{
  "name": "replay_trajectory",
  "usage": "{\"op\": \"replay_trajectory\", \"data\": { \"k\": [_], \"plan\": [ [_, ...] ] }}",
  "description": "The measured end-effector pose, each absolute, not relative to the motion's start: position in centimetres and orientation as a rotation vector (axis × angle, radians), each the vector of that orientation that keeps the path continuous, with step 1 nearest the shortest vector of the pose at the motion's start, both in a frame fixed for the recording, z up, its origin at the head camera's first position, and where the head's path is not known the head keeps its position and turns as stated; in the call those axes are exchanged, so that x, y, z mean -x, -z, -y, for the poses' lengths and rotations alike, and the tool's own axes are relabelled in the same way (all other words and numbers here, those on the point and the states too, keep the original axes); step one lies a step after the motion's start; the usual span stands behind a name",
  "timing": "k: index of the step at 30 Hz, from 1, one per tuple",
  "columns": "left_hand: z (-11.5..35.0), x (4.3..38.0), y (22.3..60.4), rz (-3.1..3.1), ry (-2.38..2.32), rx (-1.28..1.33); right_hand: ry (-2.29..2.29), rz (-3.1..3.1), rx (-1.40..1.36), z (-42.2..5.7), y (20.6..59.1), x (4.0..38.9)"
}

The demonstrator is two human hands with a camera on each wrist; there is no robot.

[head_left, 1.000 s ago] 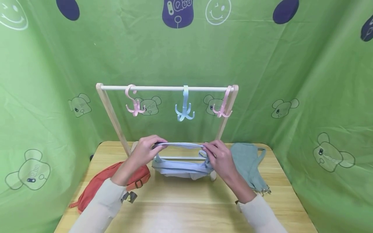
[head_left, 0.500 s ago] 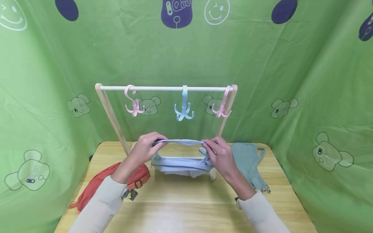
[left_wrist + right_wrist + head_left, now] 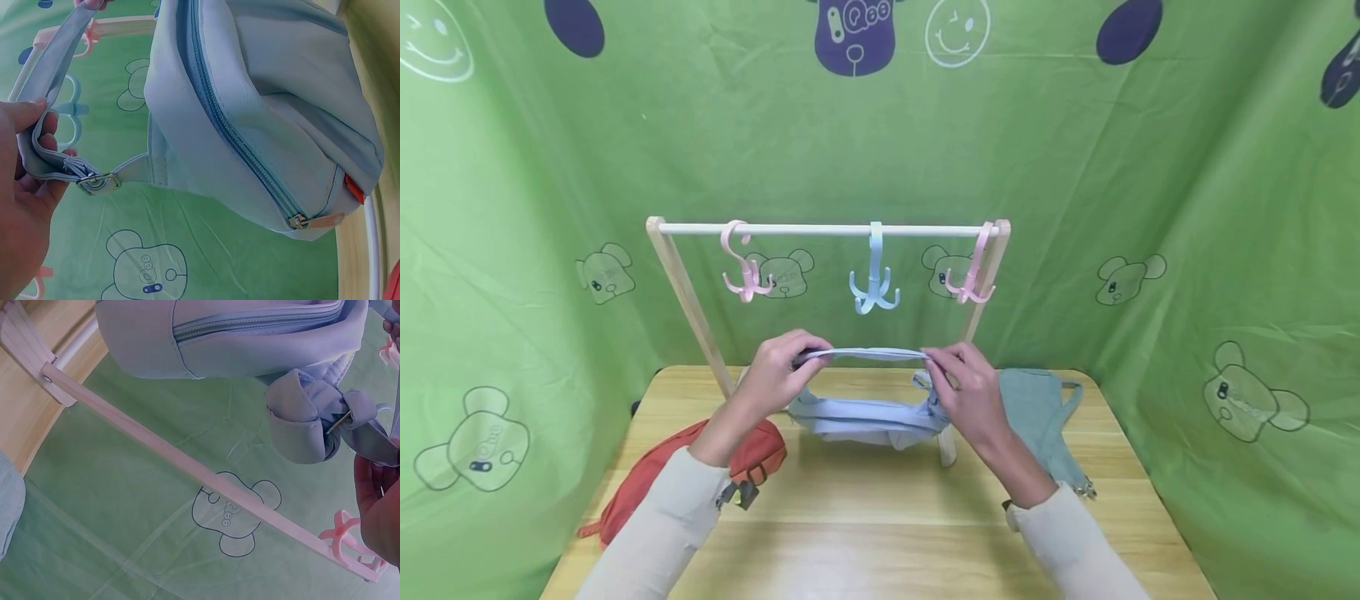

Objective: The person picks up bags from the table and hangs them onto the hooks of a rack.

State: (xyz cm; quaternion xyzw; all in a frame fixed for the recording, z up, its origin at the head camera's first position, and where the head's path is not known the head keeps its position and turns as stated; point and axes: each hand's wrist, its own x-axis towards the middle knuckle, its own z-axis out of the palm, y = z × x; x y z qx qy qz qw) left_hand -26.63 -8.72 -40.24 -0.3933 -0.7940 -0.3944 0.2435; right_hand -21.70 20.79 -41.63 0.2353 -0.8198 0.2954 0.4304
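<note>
Green backdrop [image 3: 880, 150] on all visible sides, bear heads and smileys printed on it. Wood-look tabletop [image 3: 865, 533] below left grip [image 3: 775, 371] and right grip [image 3: 973, 387]. Rack [image 3: 692, 307] stands with its bar above and beyond both grips. Red bag [image 3: 638, 487] lies nearer the person than left grip, partly behind that sleeve; gray-green bag [image 3: 1033, 417] just right of right grip. Light-blue bag [image 3: 865, 417] hangs below and between the grips. Both grips pinch its strap [image 3: 872, 353], stretch between them pulled straight. Blue hook [image 3: 875, 267] above the gap between grips; pink hooks [image 3: 750, 279] [image 3: 973, 275] above left and right grips. Step, best guess: lining the strap up for hanging. Next move probably calls for raising it and getting it over a prong, blue hook nearest the middle; bunched strap by right grip could snag. Buckle [image 3: 97, 181] just beside left grip. Red tag [image 3: 354, 189] on bag's far side from left grip, no legible text. Backdrop lettering looks like "Qee", stylized; no brand readable on any bag.
</note>
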Motion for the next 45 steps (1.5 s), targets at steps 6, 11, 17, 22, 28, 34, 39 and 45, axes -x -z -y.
{"op": "replay_trajectory", "data": {
  "k": [6, 11, 17, 22, 28, 34, 39, 45],
  "plan": [
    [8.5, 26.9, 39.8, 2.142, 1.116, 1.061, -0.750, 2.036, -0.564, -20.7, 41.0, 22.0],
    [8.4, 27.1, 39.3, 2.147, 1.122, 1.053, -0.737, 2.039, -0.555, -20.7, 40.6, 22.2],
    [8.2, 27.2, 38.6, 2.147, 1.114, 1.039, -0.755, 2.027, -0.550, -20.7, 40.1, 22.4],
    [8.1, 27.4, 38.2, 2.145, 1.114, 1.026, -0.765, 2.012, -0.549, -20.6, 39.6, 22.7],
    [8.1, 27.4, 37.9, 2.132, 1.134, 1.006, -0.781, 1.995, -0.558, -20.5, 39.1, 23.0],
    [7.9, 27.5, 37.4, 2.108, 1.148, 0.985, -0.765, 1.986, -0.565, -20.4, 38.4, 23.2],
    [8.1, 27.6, 37.0, 2.089, 1.133, 0.974, -0.779, 1.979, -0.551, -20.1, 37.9, 23.5],
    [8.0, 27.7, 36.5, 2.115, 1.163, 0.945, -0.777, 1.971, -0.518, -19.8, 37.3, 23.6]
  ]
}}
